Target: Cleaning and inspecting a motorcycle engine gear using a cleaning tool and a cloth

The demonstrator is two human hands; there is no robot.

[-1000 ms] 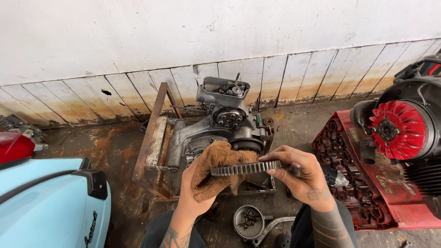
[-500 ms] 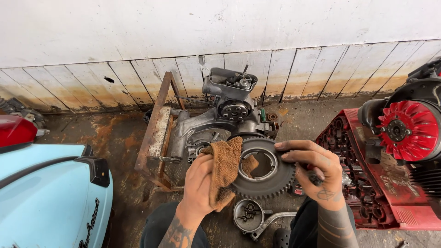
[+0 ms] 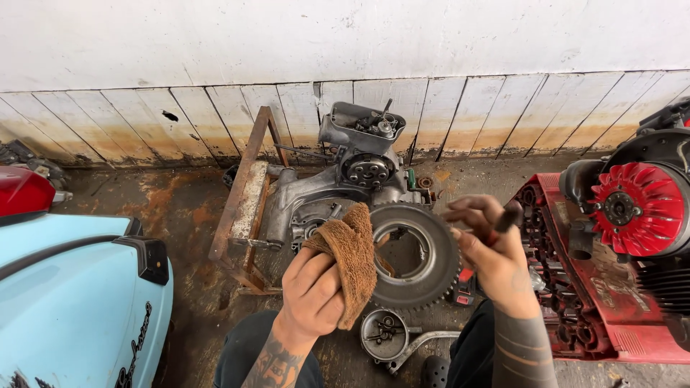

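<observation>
Centrally: large toothed gear ring (image 3: 420,262), dark steel, face toward the camera, held up in front of the engine casing (image 3: 338,190).
Left hand (image 3: 313,294): fingers closed around a brown rag (image 3: 353,255), which is pressed against the ring's left rim and covers part of it.
Right hand (image 3: 489,251): at the ring's right rim, fingers curled; whether they grip the ring cannot be told. A dark, red-marked tool appears pinched in the fingertips.
Behind the ring: grey engine casing on a rusty metal stand (image 3: 241,208), before a tiled wall.
Below the ring: small round metal part (image 3: 384,334) on the floor.
Right of the ring: red crate (image 3: 575,287) and red-finned flywheel fan (image 3: 636,208).
Left of the ring, well apart: pale blue scooter body (image 3: 72,302).
</observation>
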